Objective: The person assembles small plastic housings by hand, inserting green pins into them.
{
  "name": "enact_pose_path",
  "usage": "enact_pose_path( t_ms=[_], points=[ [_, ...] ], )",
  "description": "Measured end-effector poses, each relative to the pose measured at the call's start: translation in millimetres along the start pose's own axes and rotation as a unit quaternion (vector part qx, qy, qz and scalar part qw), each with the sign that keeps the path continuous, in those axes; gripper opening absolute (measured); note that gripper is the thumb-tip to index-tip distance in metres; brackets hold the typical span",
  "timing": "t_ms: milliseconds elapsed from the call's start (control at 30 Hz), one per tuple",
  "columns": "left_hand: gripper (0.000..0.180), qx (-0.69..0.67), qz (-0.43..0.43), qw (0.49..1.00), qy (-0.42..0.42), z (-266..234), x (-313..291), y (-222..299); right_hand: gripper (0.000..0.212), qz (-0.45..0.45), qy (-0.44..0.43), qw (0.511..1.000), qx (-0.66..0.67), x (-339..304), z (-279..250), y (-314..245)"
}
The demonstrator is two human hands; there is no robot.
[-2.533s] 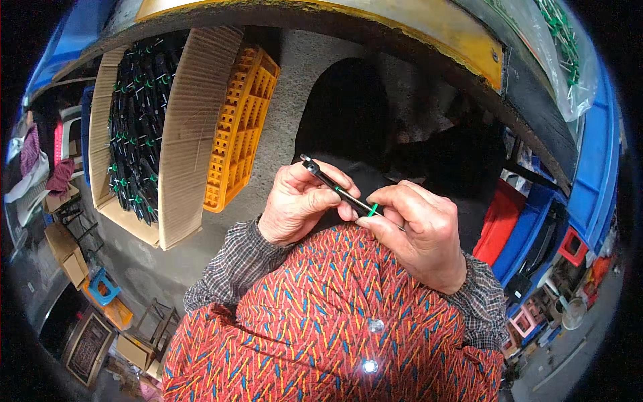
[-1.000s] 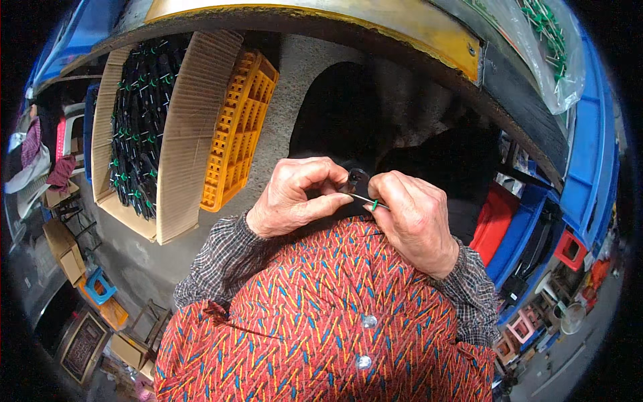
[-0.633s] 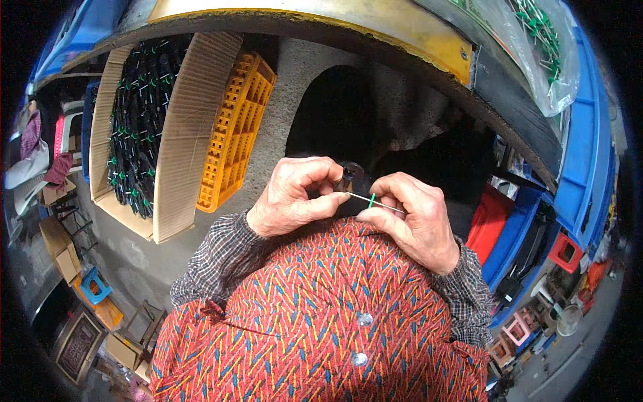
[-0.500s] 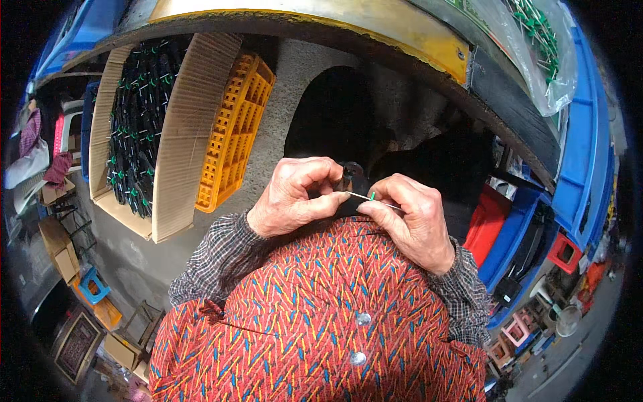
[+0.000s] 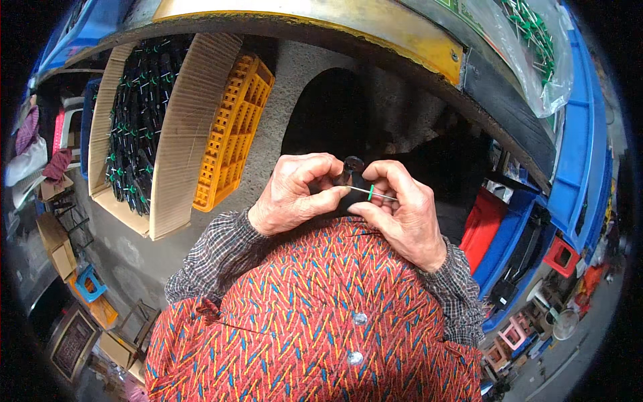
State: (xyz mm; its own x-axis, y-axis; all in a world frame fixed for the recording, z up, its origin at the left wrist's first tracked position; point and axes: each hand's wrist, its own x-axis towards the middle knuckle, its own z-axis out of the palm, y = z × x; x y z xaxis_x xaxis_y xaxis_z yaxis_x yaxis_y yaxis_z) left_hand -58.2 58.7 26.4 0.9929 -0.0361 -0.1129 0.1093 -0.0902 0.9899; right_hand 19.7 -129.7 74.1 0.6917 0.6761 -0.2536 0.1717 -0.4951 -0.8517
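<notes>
Over my lap, my left hand (image 5: 301,193) is closed, thumb and fingertips pinched on a small black part (image 5: 353,163) with a rounded end. A thin metal pin with a green collar (image 5: 370,193) reaches from the left fingertips toward my right hand (image 5: 405,211). The right thumb and index finger are spread on either side of the pin, with a gap around the collar. Its far end lies in front of the curled right fingers; whether they touch it is unclear. Where the pin meets the black part is hidden by the left fingertips.
At the left, a cardboard box (image 5: 181,134) holds many black parts with green-collared pins, beside a yellow plastic crate (image 5: 234,134). A workbench edge (image 5: 321,23) curves across the front. A clear bag (image 5: 552,94) of green-collared pins and blue trays (image 5: 579,147) are at the right.
My right thumb and index finger have parted from their pinch near the green collar. The pin now shows more fully between the hands. The left hand keeps its pinch.
</notes>
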Motion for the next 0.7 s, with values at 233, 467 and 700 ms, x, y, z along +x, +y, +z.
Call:
enact_pose_path(
  t_ms=[233, 467, 700],
  points=[
    [0.016, -0.011, 0.029, 0.999, 0.008, 9, 4, 1, 0.019, 0.001, 0.014, 0.997, 0.07, -7, -7, 10],
    [0.019, -0.009, 0.092, 0.995, 0.038, 21, 13, 2, 0.015, 0.077, 0.025, 0.955, 0.286, -18, -15, 17],
    [0.016, -0.088, 0.05, 0.993, 0.054, 38, 8, 12, 0.02, 0.076, 0.028, 0.924, 0.374, -28, -16, 36]
  ],
)
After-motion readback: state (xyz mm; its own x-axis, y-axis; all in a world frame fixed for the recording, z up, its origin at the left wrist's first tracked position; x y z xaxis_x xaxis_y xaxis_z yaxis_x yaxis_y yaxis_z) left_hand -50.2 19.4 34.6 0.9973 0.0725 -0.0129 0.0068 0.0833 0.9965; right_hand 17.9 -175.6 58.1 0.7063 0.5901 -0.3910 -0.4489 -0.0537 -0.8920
